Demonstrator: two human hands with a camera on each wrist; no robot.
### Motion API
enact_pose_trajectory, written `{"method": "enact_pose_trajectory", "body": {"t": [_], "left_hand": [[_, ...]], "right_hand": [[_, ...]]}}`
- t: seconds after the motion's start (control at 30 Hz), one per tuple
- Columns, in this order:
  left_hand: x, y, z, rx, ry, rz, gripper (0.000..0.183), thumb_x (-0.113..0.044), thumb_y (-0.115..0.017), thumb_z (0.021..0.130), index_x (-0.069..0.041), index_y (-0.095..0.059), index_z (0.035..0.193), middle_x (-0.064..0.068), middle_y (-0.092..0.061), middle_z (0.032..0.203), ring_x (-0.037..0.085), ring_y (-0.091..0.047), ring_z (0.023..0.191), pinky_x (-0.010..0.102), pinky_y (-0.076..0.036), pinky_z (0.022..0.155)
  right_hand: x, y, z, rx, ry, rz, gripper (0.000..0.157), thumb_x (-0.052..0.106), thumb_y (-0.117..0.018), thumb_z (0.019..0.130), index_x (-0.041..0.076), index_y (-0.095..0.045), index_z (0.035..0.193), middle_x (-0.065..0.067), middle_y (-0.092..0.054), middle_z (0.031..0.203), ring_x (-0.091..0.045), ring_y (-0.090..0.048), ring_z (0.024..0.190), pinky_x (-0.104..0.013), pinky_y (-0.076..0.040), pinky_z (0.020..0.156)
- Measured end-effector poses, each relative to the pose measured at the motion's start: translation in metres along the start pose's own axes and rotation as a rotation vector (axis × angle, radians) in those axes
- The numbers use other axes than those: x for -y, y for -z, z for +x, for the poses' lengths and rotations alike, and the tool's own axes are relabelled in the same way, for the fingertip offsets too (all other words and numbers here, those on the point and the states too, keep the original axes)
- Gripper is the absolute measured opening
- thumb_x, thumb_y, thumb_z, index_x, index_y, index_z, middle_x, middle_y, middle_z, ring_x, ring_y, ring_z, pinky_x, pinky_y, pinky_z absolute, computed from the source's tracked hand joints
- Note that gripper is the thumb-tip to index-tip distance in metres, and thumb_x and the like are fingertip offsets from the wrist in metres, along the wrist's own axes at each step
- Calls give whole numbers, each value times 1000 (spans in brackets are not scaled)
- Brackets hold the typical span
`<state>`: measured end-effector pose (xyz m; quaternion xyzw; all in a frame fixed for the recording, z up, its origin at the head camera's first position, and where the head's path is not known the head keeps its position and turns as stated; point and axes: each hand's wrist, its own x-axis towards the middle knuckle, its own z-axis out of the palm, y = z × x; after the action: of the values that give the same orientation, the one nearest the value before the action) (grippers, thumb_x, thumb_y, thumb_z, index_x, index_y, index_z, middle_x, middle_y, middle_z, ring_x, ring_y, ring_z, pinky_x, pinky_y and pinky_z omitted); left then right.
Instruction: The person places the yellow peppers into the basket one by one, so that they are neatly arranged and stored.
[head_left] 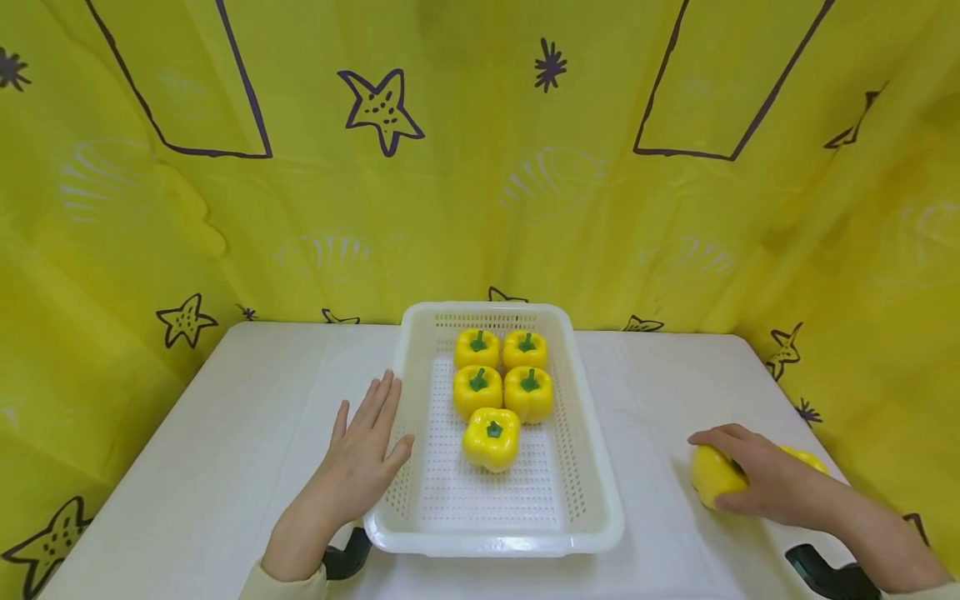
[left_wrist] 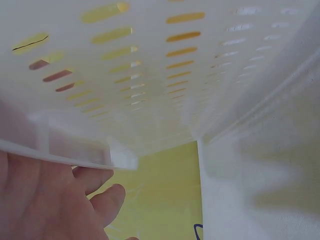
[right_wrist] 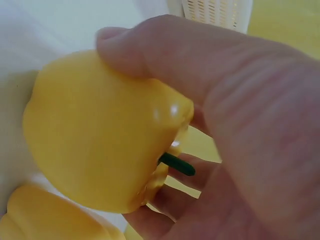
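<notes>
On the right side of the table my right hand (head_left: 772, 479) grips a yellow bell pepper (head_left: 712, 477), its thumb and fingers on either side. The right wrist view shows this pepper's green stem (right_wrist: 177, 164) pointing toward the palm. Another yellow bell pepper (head_left: 808, 458) is partly hidden behind that hand. My left hand (head_left: 356, 462) rests with straight fingers along the left rim of a white plastic basket (head_left: 592, 433). Inside the basket, several yellow bell peppers (head_left: 491, 439) stand stem up, two rows of two with one in front.
A white-covered table (head_left: 285, 392) lies under everything. Behind and beside it hangs a yellow curtain (head_left: 465, 208) printed with starfish and shells. Black straps (head_left: 348, 554) sit at both wrists.
</notes>
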<state>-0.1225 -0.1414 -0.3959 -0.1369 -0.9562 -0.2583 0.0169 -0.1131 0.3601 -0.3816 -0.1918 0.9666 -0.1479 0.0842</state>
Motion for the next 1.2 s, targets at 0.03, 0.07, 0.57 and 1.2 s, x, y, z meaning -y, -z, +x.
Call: {"method": "enact_pose_trajectory", "body": {"t": [0.03,0.07,0.57,1.2], "left_hand": [[0,0,0,-1,0,-1,73,-33,-49,102,-8,-12,160,8,-5,169,33,-7,155,67,4,118],[0,0,0,-2,1,-3,73,-33,-49,102,-8,-12,160,8,-6,169,33,-7,155,67,4,118],[1,0,-1,-9,-19,-3,72,-33,-47,102,-7,-12,159,7,-3,169,33,-8,155,67,3,118],[1,-1,0,-10,-16,-13,72,-32,-47,102,-7,-12,159,7,-3,169,34,-8,155,67,4,118]], "right_hand": [[1,0,0,0,-4,1,65,31,-84,73,13,-57,129,-8,-58,122,2,-45,88,-20,-44,71],[1,1,1,-4,-6,2,65,33,-84,73,13,-57,129,-7,-58,122,2,-45,89,-20,-45,71],[5,1,2,18,-18,-12,72,27,-85,71,11,-55,134,-13,-57,128,-16,-51,101,-24,-45,75],[15,14,10,-236,177,-108,62,18,-87,71,21,-62,128,-5,-58,119,-4,-52,96,-16,-47,76]]}}
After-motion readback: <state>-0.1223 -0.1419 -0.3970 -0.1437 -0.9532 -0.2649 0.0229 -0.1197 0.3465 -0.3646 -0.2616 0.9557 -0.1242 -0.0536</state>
